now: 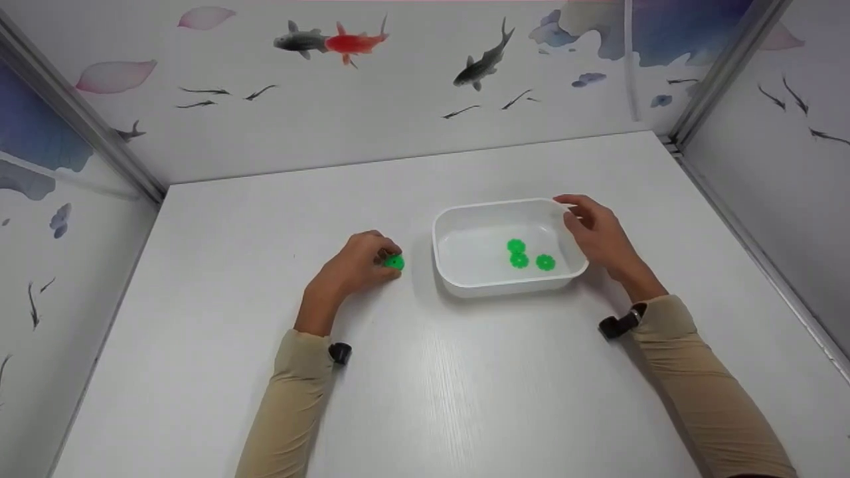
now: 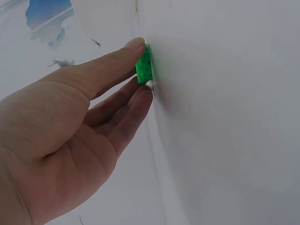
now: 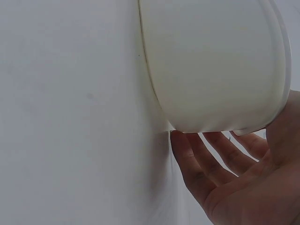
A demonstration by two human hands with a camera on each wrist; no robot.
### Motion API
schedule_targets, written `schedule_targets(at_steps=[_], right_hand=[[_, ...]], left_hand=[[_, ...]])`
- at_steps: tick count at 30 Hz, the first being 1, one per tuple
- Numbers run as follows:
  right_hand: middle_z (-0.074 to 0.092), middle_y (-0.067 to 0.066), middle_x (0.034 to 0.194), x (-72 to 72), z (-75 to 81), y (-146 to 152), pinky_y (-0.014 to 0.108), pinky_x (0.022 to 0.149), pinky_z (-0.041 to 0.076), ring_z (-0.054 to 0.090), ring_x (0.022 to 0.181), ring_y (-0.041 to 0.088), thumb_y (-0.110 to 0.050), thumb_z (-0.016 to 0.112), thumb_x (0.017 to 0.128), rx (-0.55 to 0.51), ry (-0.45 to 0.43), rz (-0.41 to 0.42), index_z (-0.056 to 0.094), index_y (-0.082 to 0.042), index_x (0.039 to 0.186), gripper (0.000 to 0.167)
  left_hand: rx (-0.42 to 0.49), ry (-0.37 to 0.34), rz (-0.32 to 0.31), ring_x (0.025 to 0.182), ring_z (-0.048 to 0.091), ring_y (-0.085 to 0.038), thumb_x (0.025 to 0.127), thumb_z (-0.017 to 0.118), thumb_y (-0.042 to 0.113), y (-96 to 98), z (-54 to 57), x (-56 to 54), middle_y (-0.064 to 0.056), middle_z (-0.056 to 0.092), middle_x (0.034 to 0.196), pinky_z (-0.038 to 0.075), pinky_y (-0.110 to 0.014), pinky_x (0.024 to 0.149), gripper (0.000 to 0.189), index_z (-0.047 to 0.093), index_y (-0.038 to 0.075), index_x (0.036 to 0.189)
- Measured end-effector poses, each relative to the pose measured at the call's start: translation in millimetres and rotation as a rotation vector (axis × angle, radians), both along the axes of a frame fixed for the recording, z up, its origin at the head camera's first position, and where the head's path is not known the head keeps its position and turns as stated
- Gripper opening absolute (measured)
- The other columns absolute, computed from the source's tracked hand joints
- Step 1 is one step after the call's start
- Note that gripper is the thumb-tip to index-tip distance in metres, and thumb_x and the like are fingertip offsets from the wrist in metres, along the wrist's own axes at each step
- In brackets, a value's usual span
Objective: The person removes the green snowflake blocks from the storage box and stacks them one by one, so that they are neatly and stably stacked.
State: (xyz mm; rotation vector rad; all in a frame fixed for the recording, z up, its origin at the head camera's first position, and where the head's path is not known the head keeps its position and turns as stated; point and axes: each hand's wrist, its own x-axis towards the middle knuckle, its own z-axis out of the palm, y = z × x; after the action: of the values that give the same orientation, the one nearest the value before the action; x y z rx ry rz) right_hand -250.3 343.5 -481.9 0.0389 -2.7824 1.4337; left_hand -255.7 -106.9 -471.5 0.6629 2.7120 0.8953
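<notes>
My left hand point(image 1: 358, 262) pinches a green notched, flower-like piece point(image 1: 394, 262) between thumb and fingers, low over the table left of the white tub. In the left wrist view this piece point(image 2: 144, 65) shows a thick, ridged side, with its edge right at the tabletop. The white plastic tub point(image 1: 505, 289) has rounded corners and sits upright. Three flat green flower-shaped pieces point(image 1: 546, 262) lie on its floor, two of them touching. My right hand point(image 1: 601, 236) grips the tub's right end, thumb over the rim and fingers point(image 3: 190, 161) against the outer wall.
The white table point(image 1: 412, 378) extends around the tub on all sides. Behind it rises a white panel point(image 1: 405, 126) printed with fish and petals, and similar panels border the left and right. Metal posts point(image 1: 724, 73) stand at the back corners.
</notes>
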Motion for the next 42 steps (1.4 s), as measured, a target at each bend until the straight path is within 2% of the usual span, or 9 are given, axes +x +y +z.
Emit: schedule_targets(at_steps=[10, 13, 19, 22, 42], right_hand=[[0.061, 0.014, 0.151, -0.2, -0.1, 0.2, 0.022, 0.092, 0.052, 0.064, 0.129, 0.032, -0.033, 0.052, 0.115, -0.017, 0.002, 0.004, 0.056, -0.025, 0.156, 0.043], [0.061, 0.014, 0.151, 0.1, 0.3, 0.3, 0.026, 0.095, 0.052, 0.063, 0.129, 0.032, -0.032, 0.052, 0.115, -0.009, -0.005, 0.001, 0.056, -0.025, 0.157, 0.043], [0.059, 0.015, 0.153, 0.5, 1.2, 0.8, 0.045, 0.108, 0.052, 0.061, 0.134, 0.032, -0.035, 0.051, 0.115, -0.011, -0.022, -0.003, 0.054, -0.025, 0.158, 0.044], [0.058, 0.015, 0.155, 0.5, 1.4, 1.1, 0.051, 0.112, 0.051, 0.060, 0.137, 0.033, -0.036, 0.051, 0.115, -0.021, -0.028, -0.001, 0.053, -0.025, 0.158, 0.045], [0.057, 0.015, 0.155, 0.9, 2.1, 0.0, 0.055, 0.116, 0.049, 0.059, 0.138, 0.035, -0.032, 0.051, 0.115, -0.037, -0.031, 0.003, 0.054, -0.024, 0.158, 0.044]], left_hand=[[0.004, -0.004, 0.004, 0.117, 0.070, -0.029, 0.097, 0.082, 0.014, 0.9, 0.3, -0.2, -0.012, 0.073, 0.122, 0.060, -0.042, 0.103, 0.036, 0.076, 0.002, 0.130], [0.005, -0.007, 0.006, 0.117, 0.070, -0.028, 0.097, 0.082, 0.014, 1.1, 0.0, -0.4, -0.012, 0.073, 0.122, 0.060, -0.042, 0.104, 0.035, 0.076, 0.003, 0.130], [0.009, -0.002, -0.003, 0.115, 0.070, -0.027, 0.097, 0.082, 0.014, 1.1, -0.5, -0.9, -0.012, 0.073, 0.122, 0.060, -0.041, 0.102, 0.036, 0.076, 0.002, 0.130], [0.009, 0.005, -0.006, 0.114, 0.069, -0.027, 0.097, 0.082, 0.014, 1.1, -0.9, -1.2, -0.012, 0.073, 0.121, 0.060, -0.040, 0.101, 0.036, 0.076, 0.002, 0.130], [0.009, 0.013, -0.003, 0.112, 0.069, -0.027, 0.097, 0.080, 0.013, 3.9, 0.2, 0.6, -0.013, 0.073, 0.120, 0.060, -0.043, 0.101, 0.037, 0.075, 0.002, 0.132]])
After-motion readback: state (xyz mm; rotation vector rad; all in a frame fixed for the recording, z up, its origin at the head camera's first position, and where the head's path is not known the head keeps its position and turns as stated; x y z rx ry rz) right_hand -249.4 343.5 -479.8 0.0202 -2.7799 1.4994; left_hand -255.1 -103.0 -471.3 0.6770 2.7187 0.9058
